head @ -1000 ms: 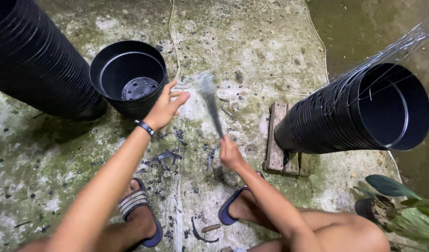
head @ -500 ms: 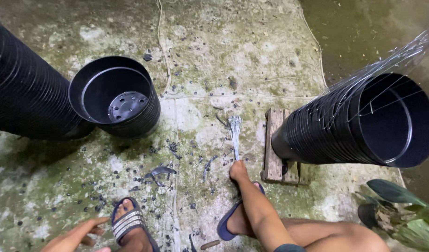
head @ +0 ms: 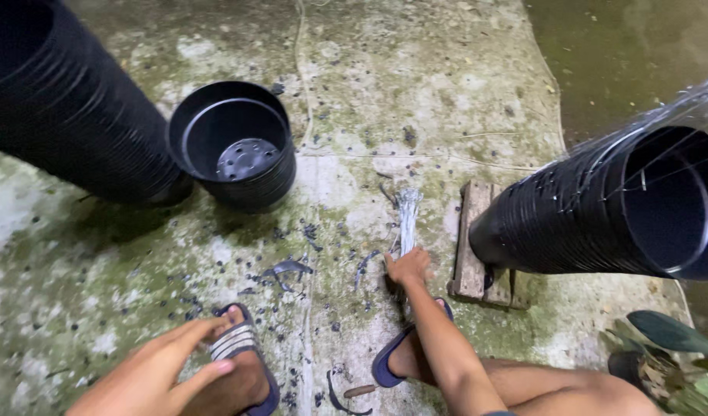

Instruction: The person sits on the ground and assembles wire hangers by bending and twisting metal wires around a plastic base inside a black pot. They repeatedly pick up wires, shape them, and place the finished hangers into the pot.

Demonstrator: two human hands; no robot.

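My right hand [head: 407, 267] grips one end of a thin silvery bundle of wires [head: 407, 213] that lies on the stained concrete floor and points away from me. Low at the left, my left hand [head: 157, 368] hovers open with fingers spread, just above my left foot in a striped sandal [head: 238, 347]. It holds nothing. A short stack of black plastic pots [head: 238, 154] stands upright beyond the left hand. A long stack of black pots [head: 600, 208] lies on its side to the right of my right hand, loosely wrapped in clear film.
Another long stack of black pots [head: 61, 108] lies across the upper left. A small wooden block [head: 477, 246] sits under the right stack. Small black plastic scraps [head: 288, 268] litter the floor. Green leaves [head: 669, 339] show at the lower right, and my right foot wears a blue sandal [head: 392, 362].
My left hand has pulled back from the upright pots down toward my left foot. My right hand lowered the wire bundle from the air onto the floor.
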